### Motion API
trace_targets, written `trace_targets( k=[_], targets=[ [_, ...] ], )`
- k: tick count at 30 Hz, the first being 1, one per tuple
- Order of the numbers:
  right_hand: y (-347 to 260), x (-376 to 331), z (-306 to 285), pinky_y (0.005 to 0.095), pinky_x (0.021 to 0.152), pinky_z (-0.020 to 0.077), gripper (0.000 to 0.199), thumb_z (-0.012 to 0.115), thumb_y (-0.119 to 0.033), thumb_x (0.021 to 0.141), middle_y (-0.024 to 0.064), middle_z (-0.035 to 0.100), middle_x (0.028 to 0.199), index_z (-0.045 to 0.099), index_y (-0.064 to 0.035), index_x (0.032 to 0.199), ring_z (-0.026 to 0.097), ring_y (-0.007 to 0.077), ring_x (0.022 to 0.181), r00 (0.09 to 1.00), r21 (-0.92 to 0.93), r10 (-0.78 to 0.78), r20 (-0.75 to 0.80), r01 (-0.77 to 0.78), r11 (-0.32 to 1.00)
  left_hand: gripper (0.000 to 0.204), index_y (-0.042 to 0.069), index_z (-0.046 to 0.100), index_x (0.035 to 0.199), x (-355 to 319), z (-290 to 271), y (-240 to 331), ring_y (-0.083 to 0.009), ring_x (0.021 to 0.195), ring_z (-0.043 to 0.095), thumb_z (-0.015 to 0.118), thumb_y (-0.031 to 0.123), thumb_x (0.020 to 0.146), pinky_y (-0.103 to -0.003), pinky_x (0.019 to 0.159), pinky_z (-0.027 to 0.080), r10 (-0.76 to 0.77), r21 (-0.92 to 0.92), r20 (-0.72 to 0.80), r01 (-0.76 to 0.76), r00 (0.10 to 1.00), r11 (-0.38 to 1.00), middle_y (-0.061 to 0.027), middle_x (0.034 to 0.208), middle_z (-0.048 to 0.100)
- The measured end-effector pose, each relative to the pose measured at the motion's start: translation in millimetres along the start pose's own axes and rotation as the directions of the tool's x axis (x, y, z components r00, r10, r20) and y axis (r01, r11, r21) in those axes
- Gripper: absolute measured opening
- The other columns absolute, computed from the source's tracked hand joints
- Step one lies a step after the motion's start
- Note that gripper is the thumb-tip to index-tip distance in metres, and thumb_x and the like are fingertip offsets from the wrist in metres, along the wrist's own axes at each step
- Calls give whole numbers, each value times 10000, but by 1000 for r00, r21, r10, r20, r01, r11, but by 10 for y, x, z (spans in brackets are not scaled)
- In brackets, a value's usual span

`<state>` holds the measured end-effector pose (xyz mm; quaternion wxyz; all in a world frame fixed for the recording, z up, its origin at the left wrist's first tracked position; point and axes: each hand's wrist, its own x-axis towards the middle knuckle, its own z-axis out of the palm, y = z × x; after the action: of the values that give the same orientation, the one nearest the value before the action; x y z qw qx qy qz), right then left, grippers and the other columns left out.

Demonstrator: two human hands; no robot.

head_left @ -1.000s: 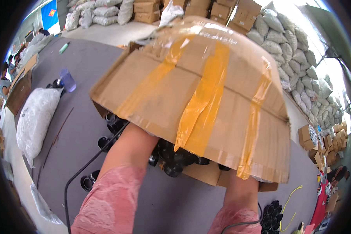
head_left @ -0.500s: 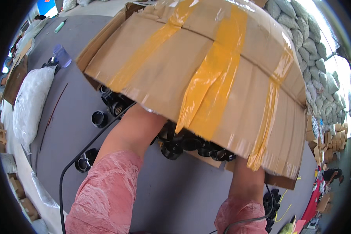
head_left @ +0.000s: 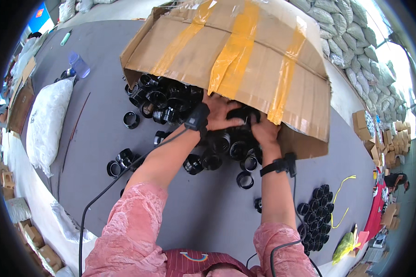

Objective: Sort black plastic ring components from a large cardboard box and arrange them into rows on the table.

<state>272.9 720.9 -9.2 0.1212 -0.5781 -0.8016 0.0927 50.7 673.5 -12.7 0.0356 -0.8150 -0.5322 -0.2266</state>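
Observation:
A big cardboard box [head_left: 245, 60] sealed with yellow tape lies tipped on its side on the grey table [head_left: 101, 101]. Several black plastic rings [head_left: 171, 99] spill from its open mouth. My left hand [head_left: 222, 113] rests with fingers spread on the pile just under the box's edge. Beside it my right hand [head_left: 263, 131] curls into the rings under the box's flap, its fingertips hidden. Each wrist carries a black strap with a cable running off it.
Loose rings [head_left: 118, 161] lie scattered to the left, and a packed cluster of rings [head_left: 316, 214] sits at lower right beside a yellow strap [head_left: 342, 194]. A white sack [head_left: 46, 120] and a bluish bottle [head_left: 78, 64] lie at left. Stacked sacks [head_left: 356, 32] line the back.
The box, held up close and covering my hands before, now lies tipped on the table farther away. Both hands have come onto the spilled rings at its mouth.

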Motion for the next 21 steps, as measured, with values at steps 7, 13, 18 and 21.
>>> trace_targets(
  k=[7, 13, 18, 21],
  targets=[
    [-118, -1101, 138, 556, 1023, 422, 395, 683, -295, 824, 130, 461, 1447, 645, -207, 1206, 441, 392, 1304, 996, 43, 67, 63, -70, 997, 678, 305, 579, 1363, -606, -289, 554, -391, 1309, 452, 508, 723, 834, -683, 1062, 269, -151, -67, 338, 184, 929, 981, -115, 1436, 494],
    [-21, -1690, 77, 521, 1023, 425, 460, 679, -121, 760, 129, 460, 1461, 623, -170, 1215, 493, 419, 1231, 994, 202, -105, -30, 109, 973, 616, 236, 662, 1276, -883, -433, 963, -334, 1186, 545, 594, 645, 822, -485, 1026, 408, -139, -209, 351, 223, 926, 952, -73, 1270, 639],
    [-165, -2309, -70, 498, 996, 424, 558, 663, -62, 732, 141, 488, 1434, 569, -175, 1271, 540, 372, 1200, 998, 136, -62, 29, 57, 989, 620, 186, 633, 1306, -1241, -410, 1353, -333, 1211, 509, 647, 553, 806, -527, 1022, 390, -23, -204, 203, 65, 979, 977, -83, 1304, 618],
    [-153, -2722, -45, 490, 981, 427, 576, 645, -14, 714, 160, 597, 1273, 563, -134, 1272, 567, 357, 1157, 982, 137, -123, -144, 143, 980, 637, 128, 546, 1367, -1562, -387, 1734, -360, 1287, 442, 634, 465, 834, -558, 1061, 339, 1, -288, 86, 24, 996, 957, -112, 1376, 548]
  ],
)
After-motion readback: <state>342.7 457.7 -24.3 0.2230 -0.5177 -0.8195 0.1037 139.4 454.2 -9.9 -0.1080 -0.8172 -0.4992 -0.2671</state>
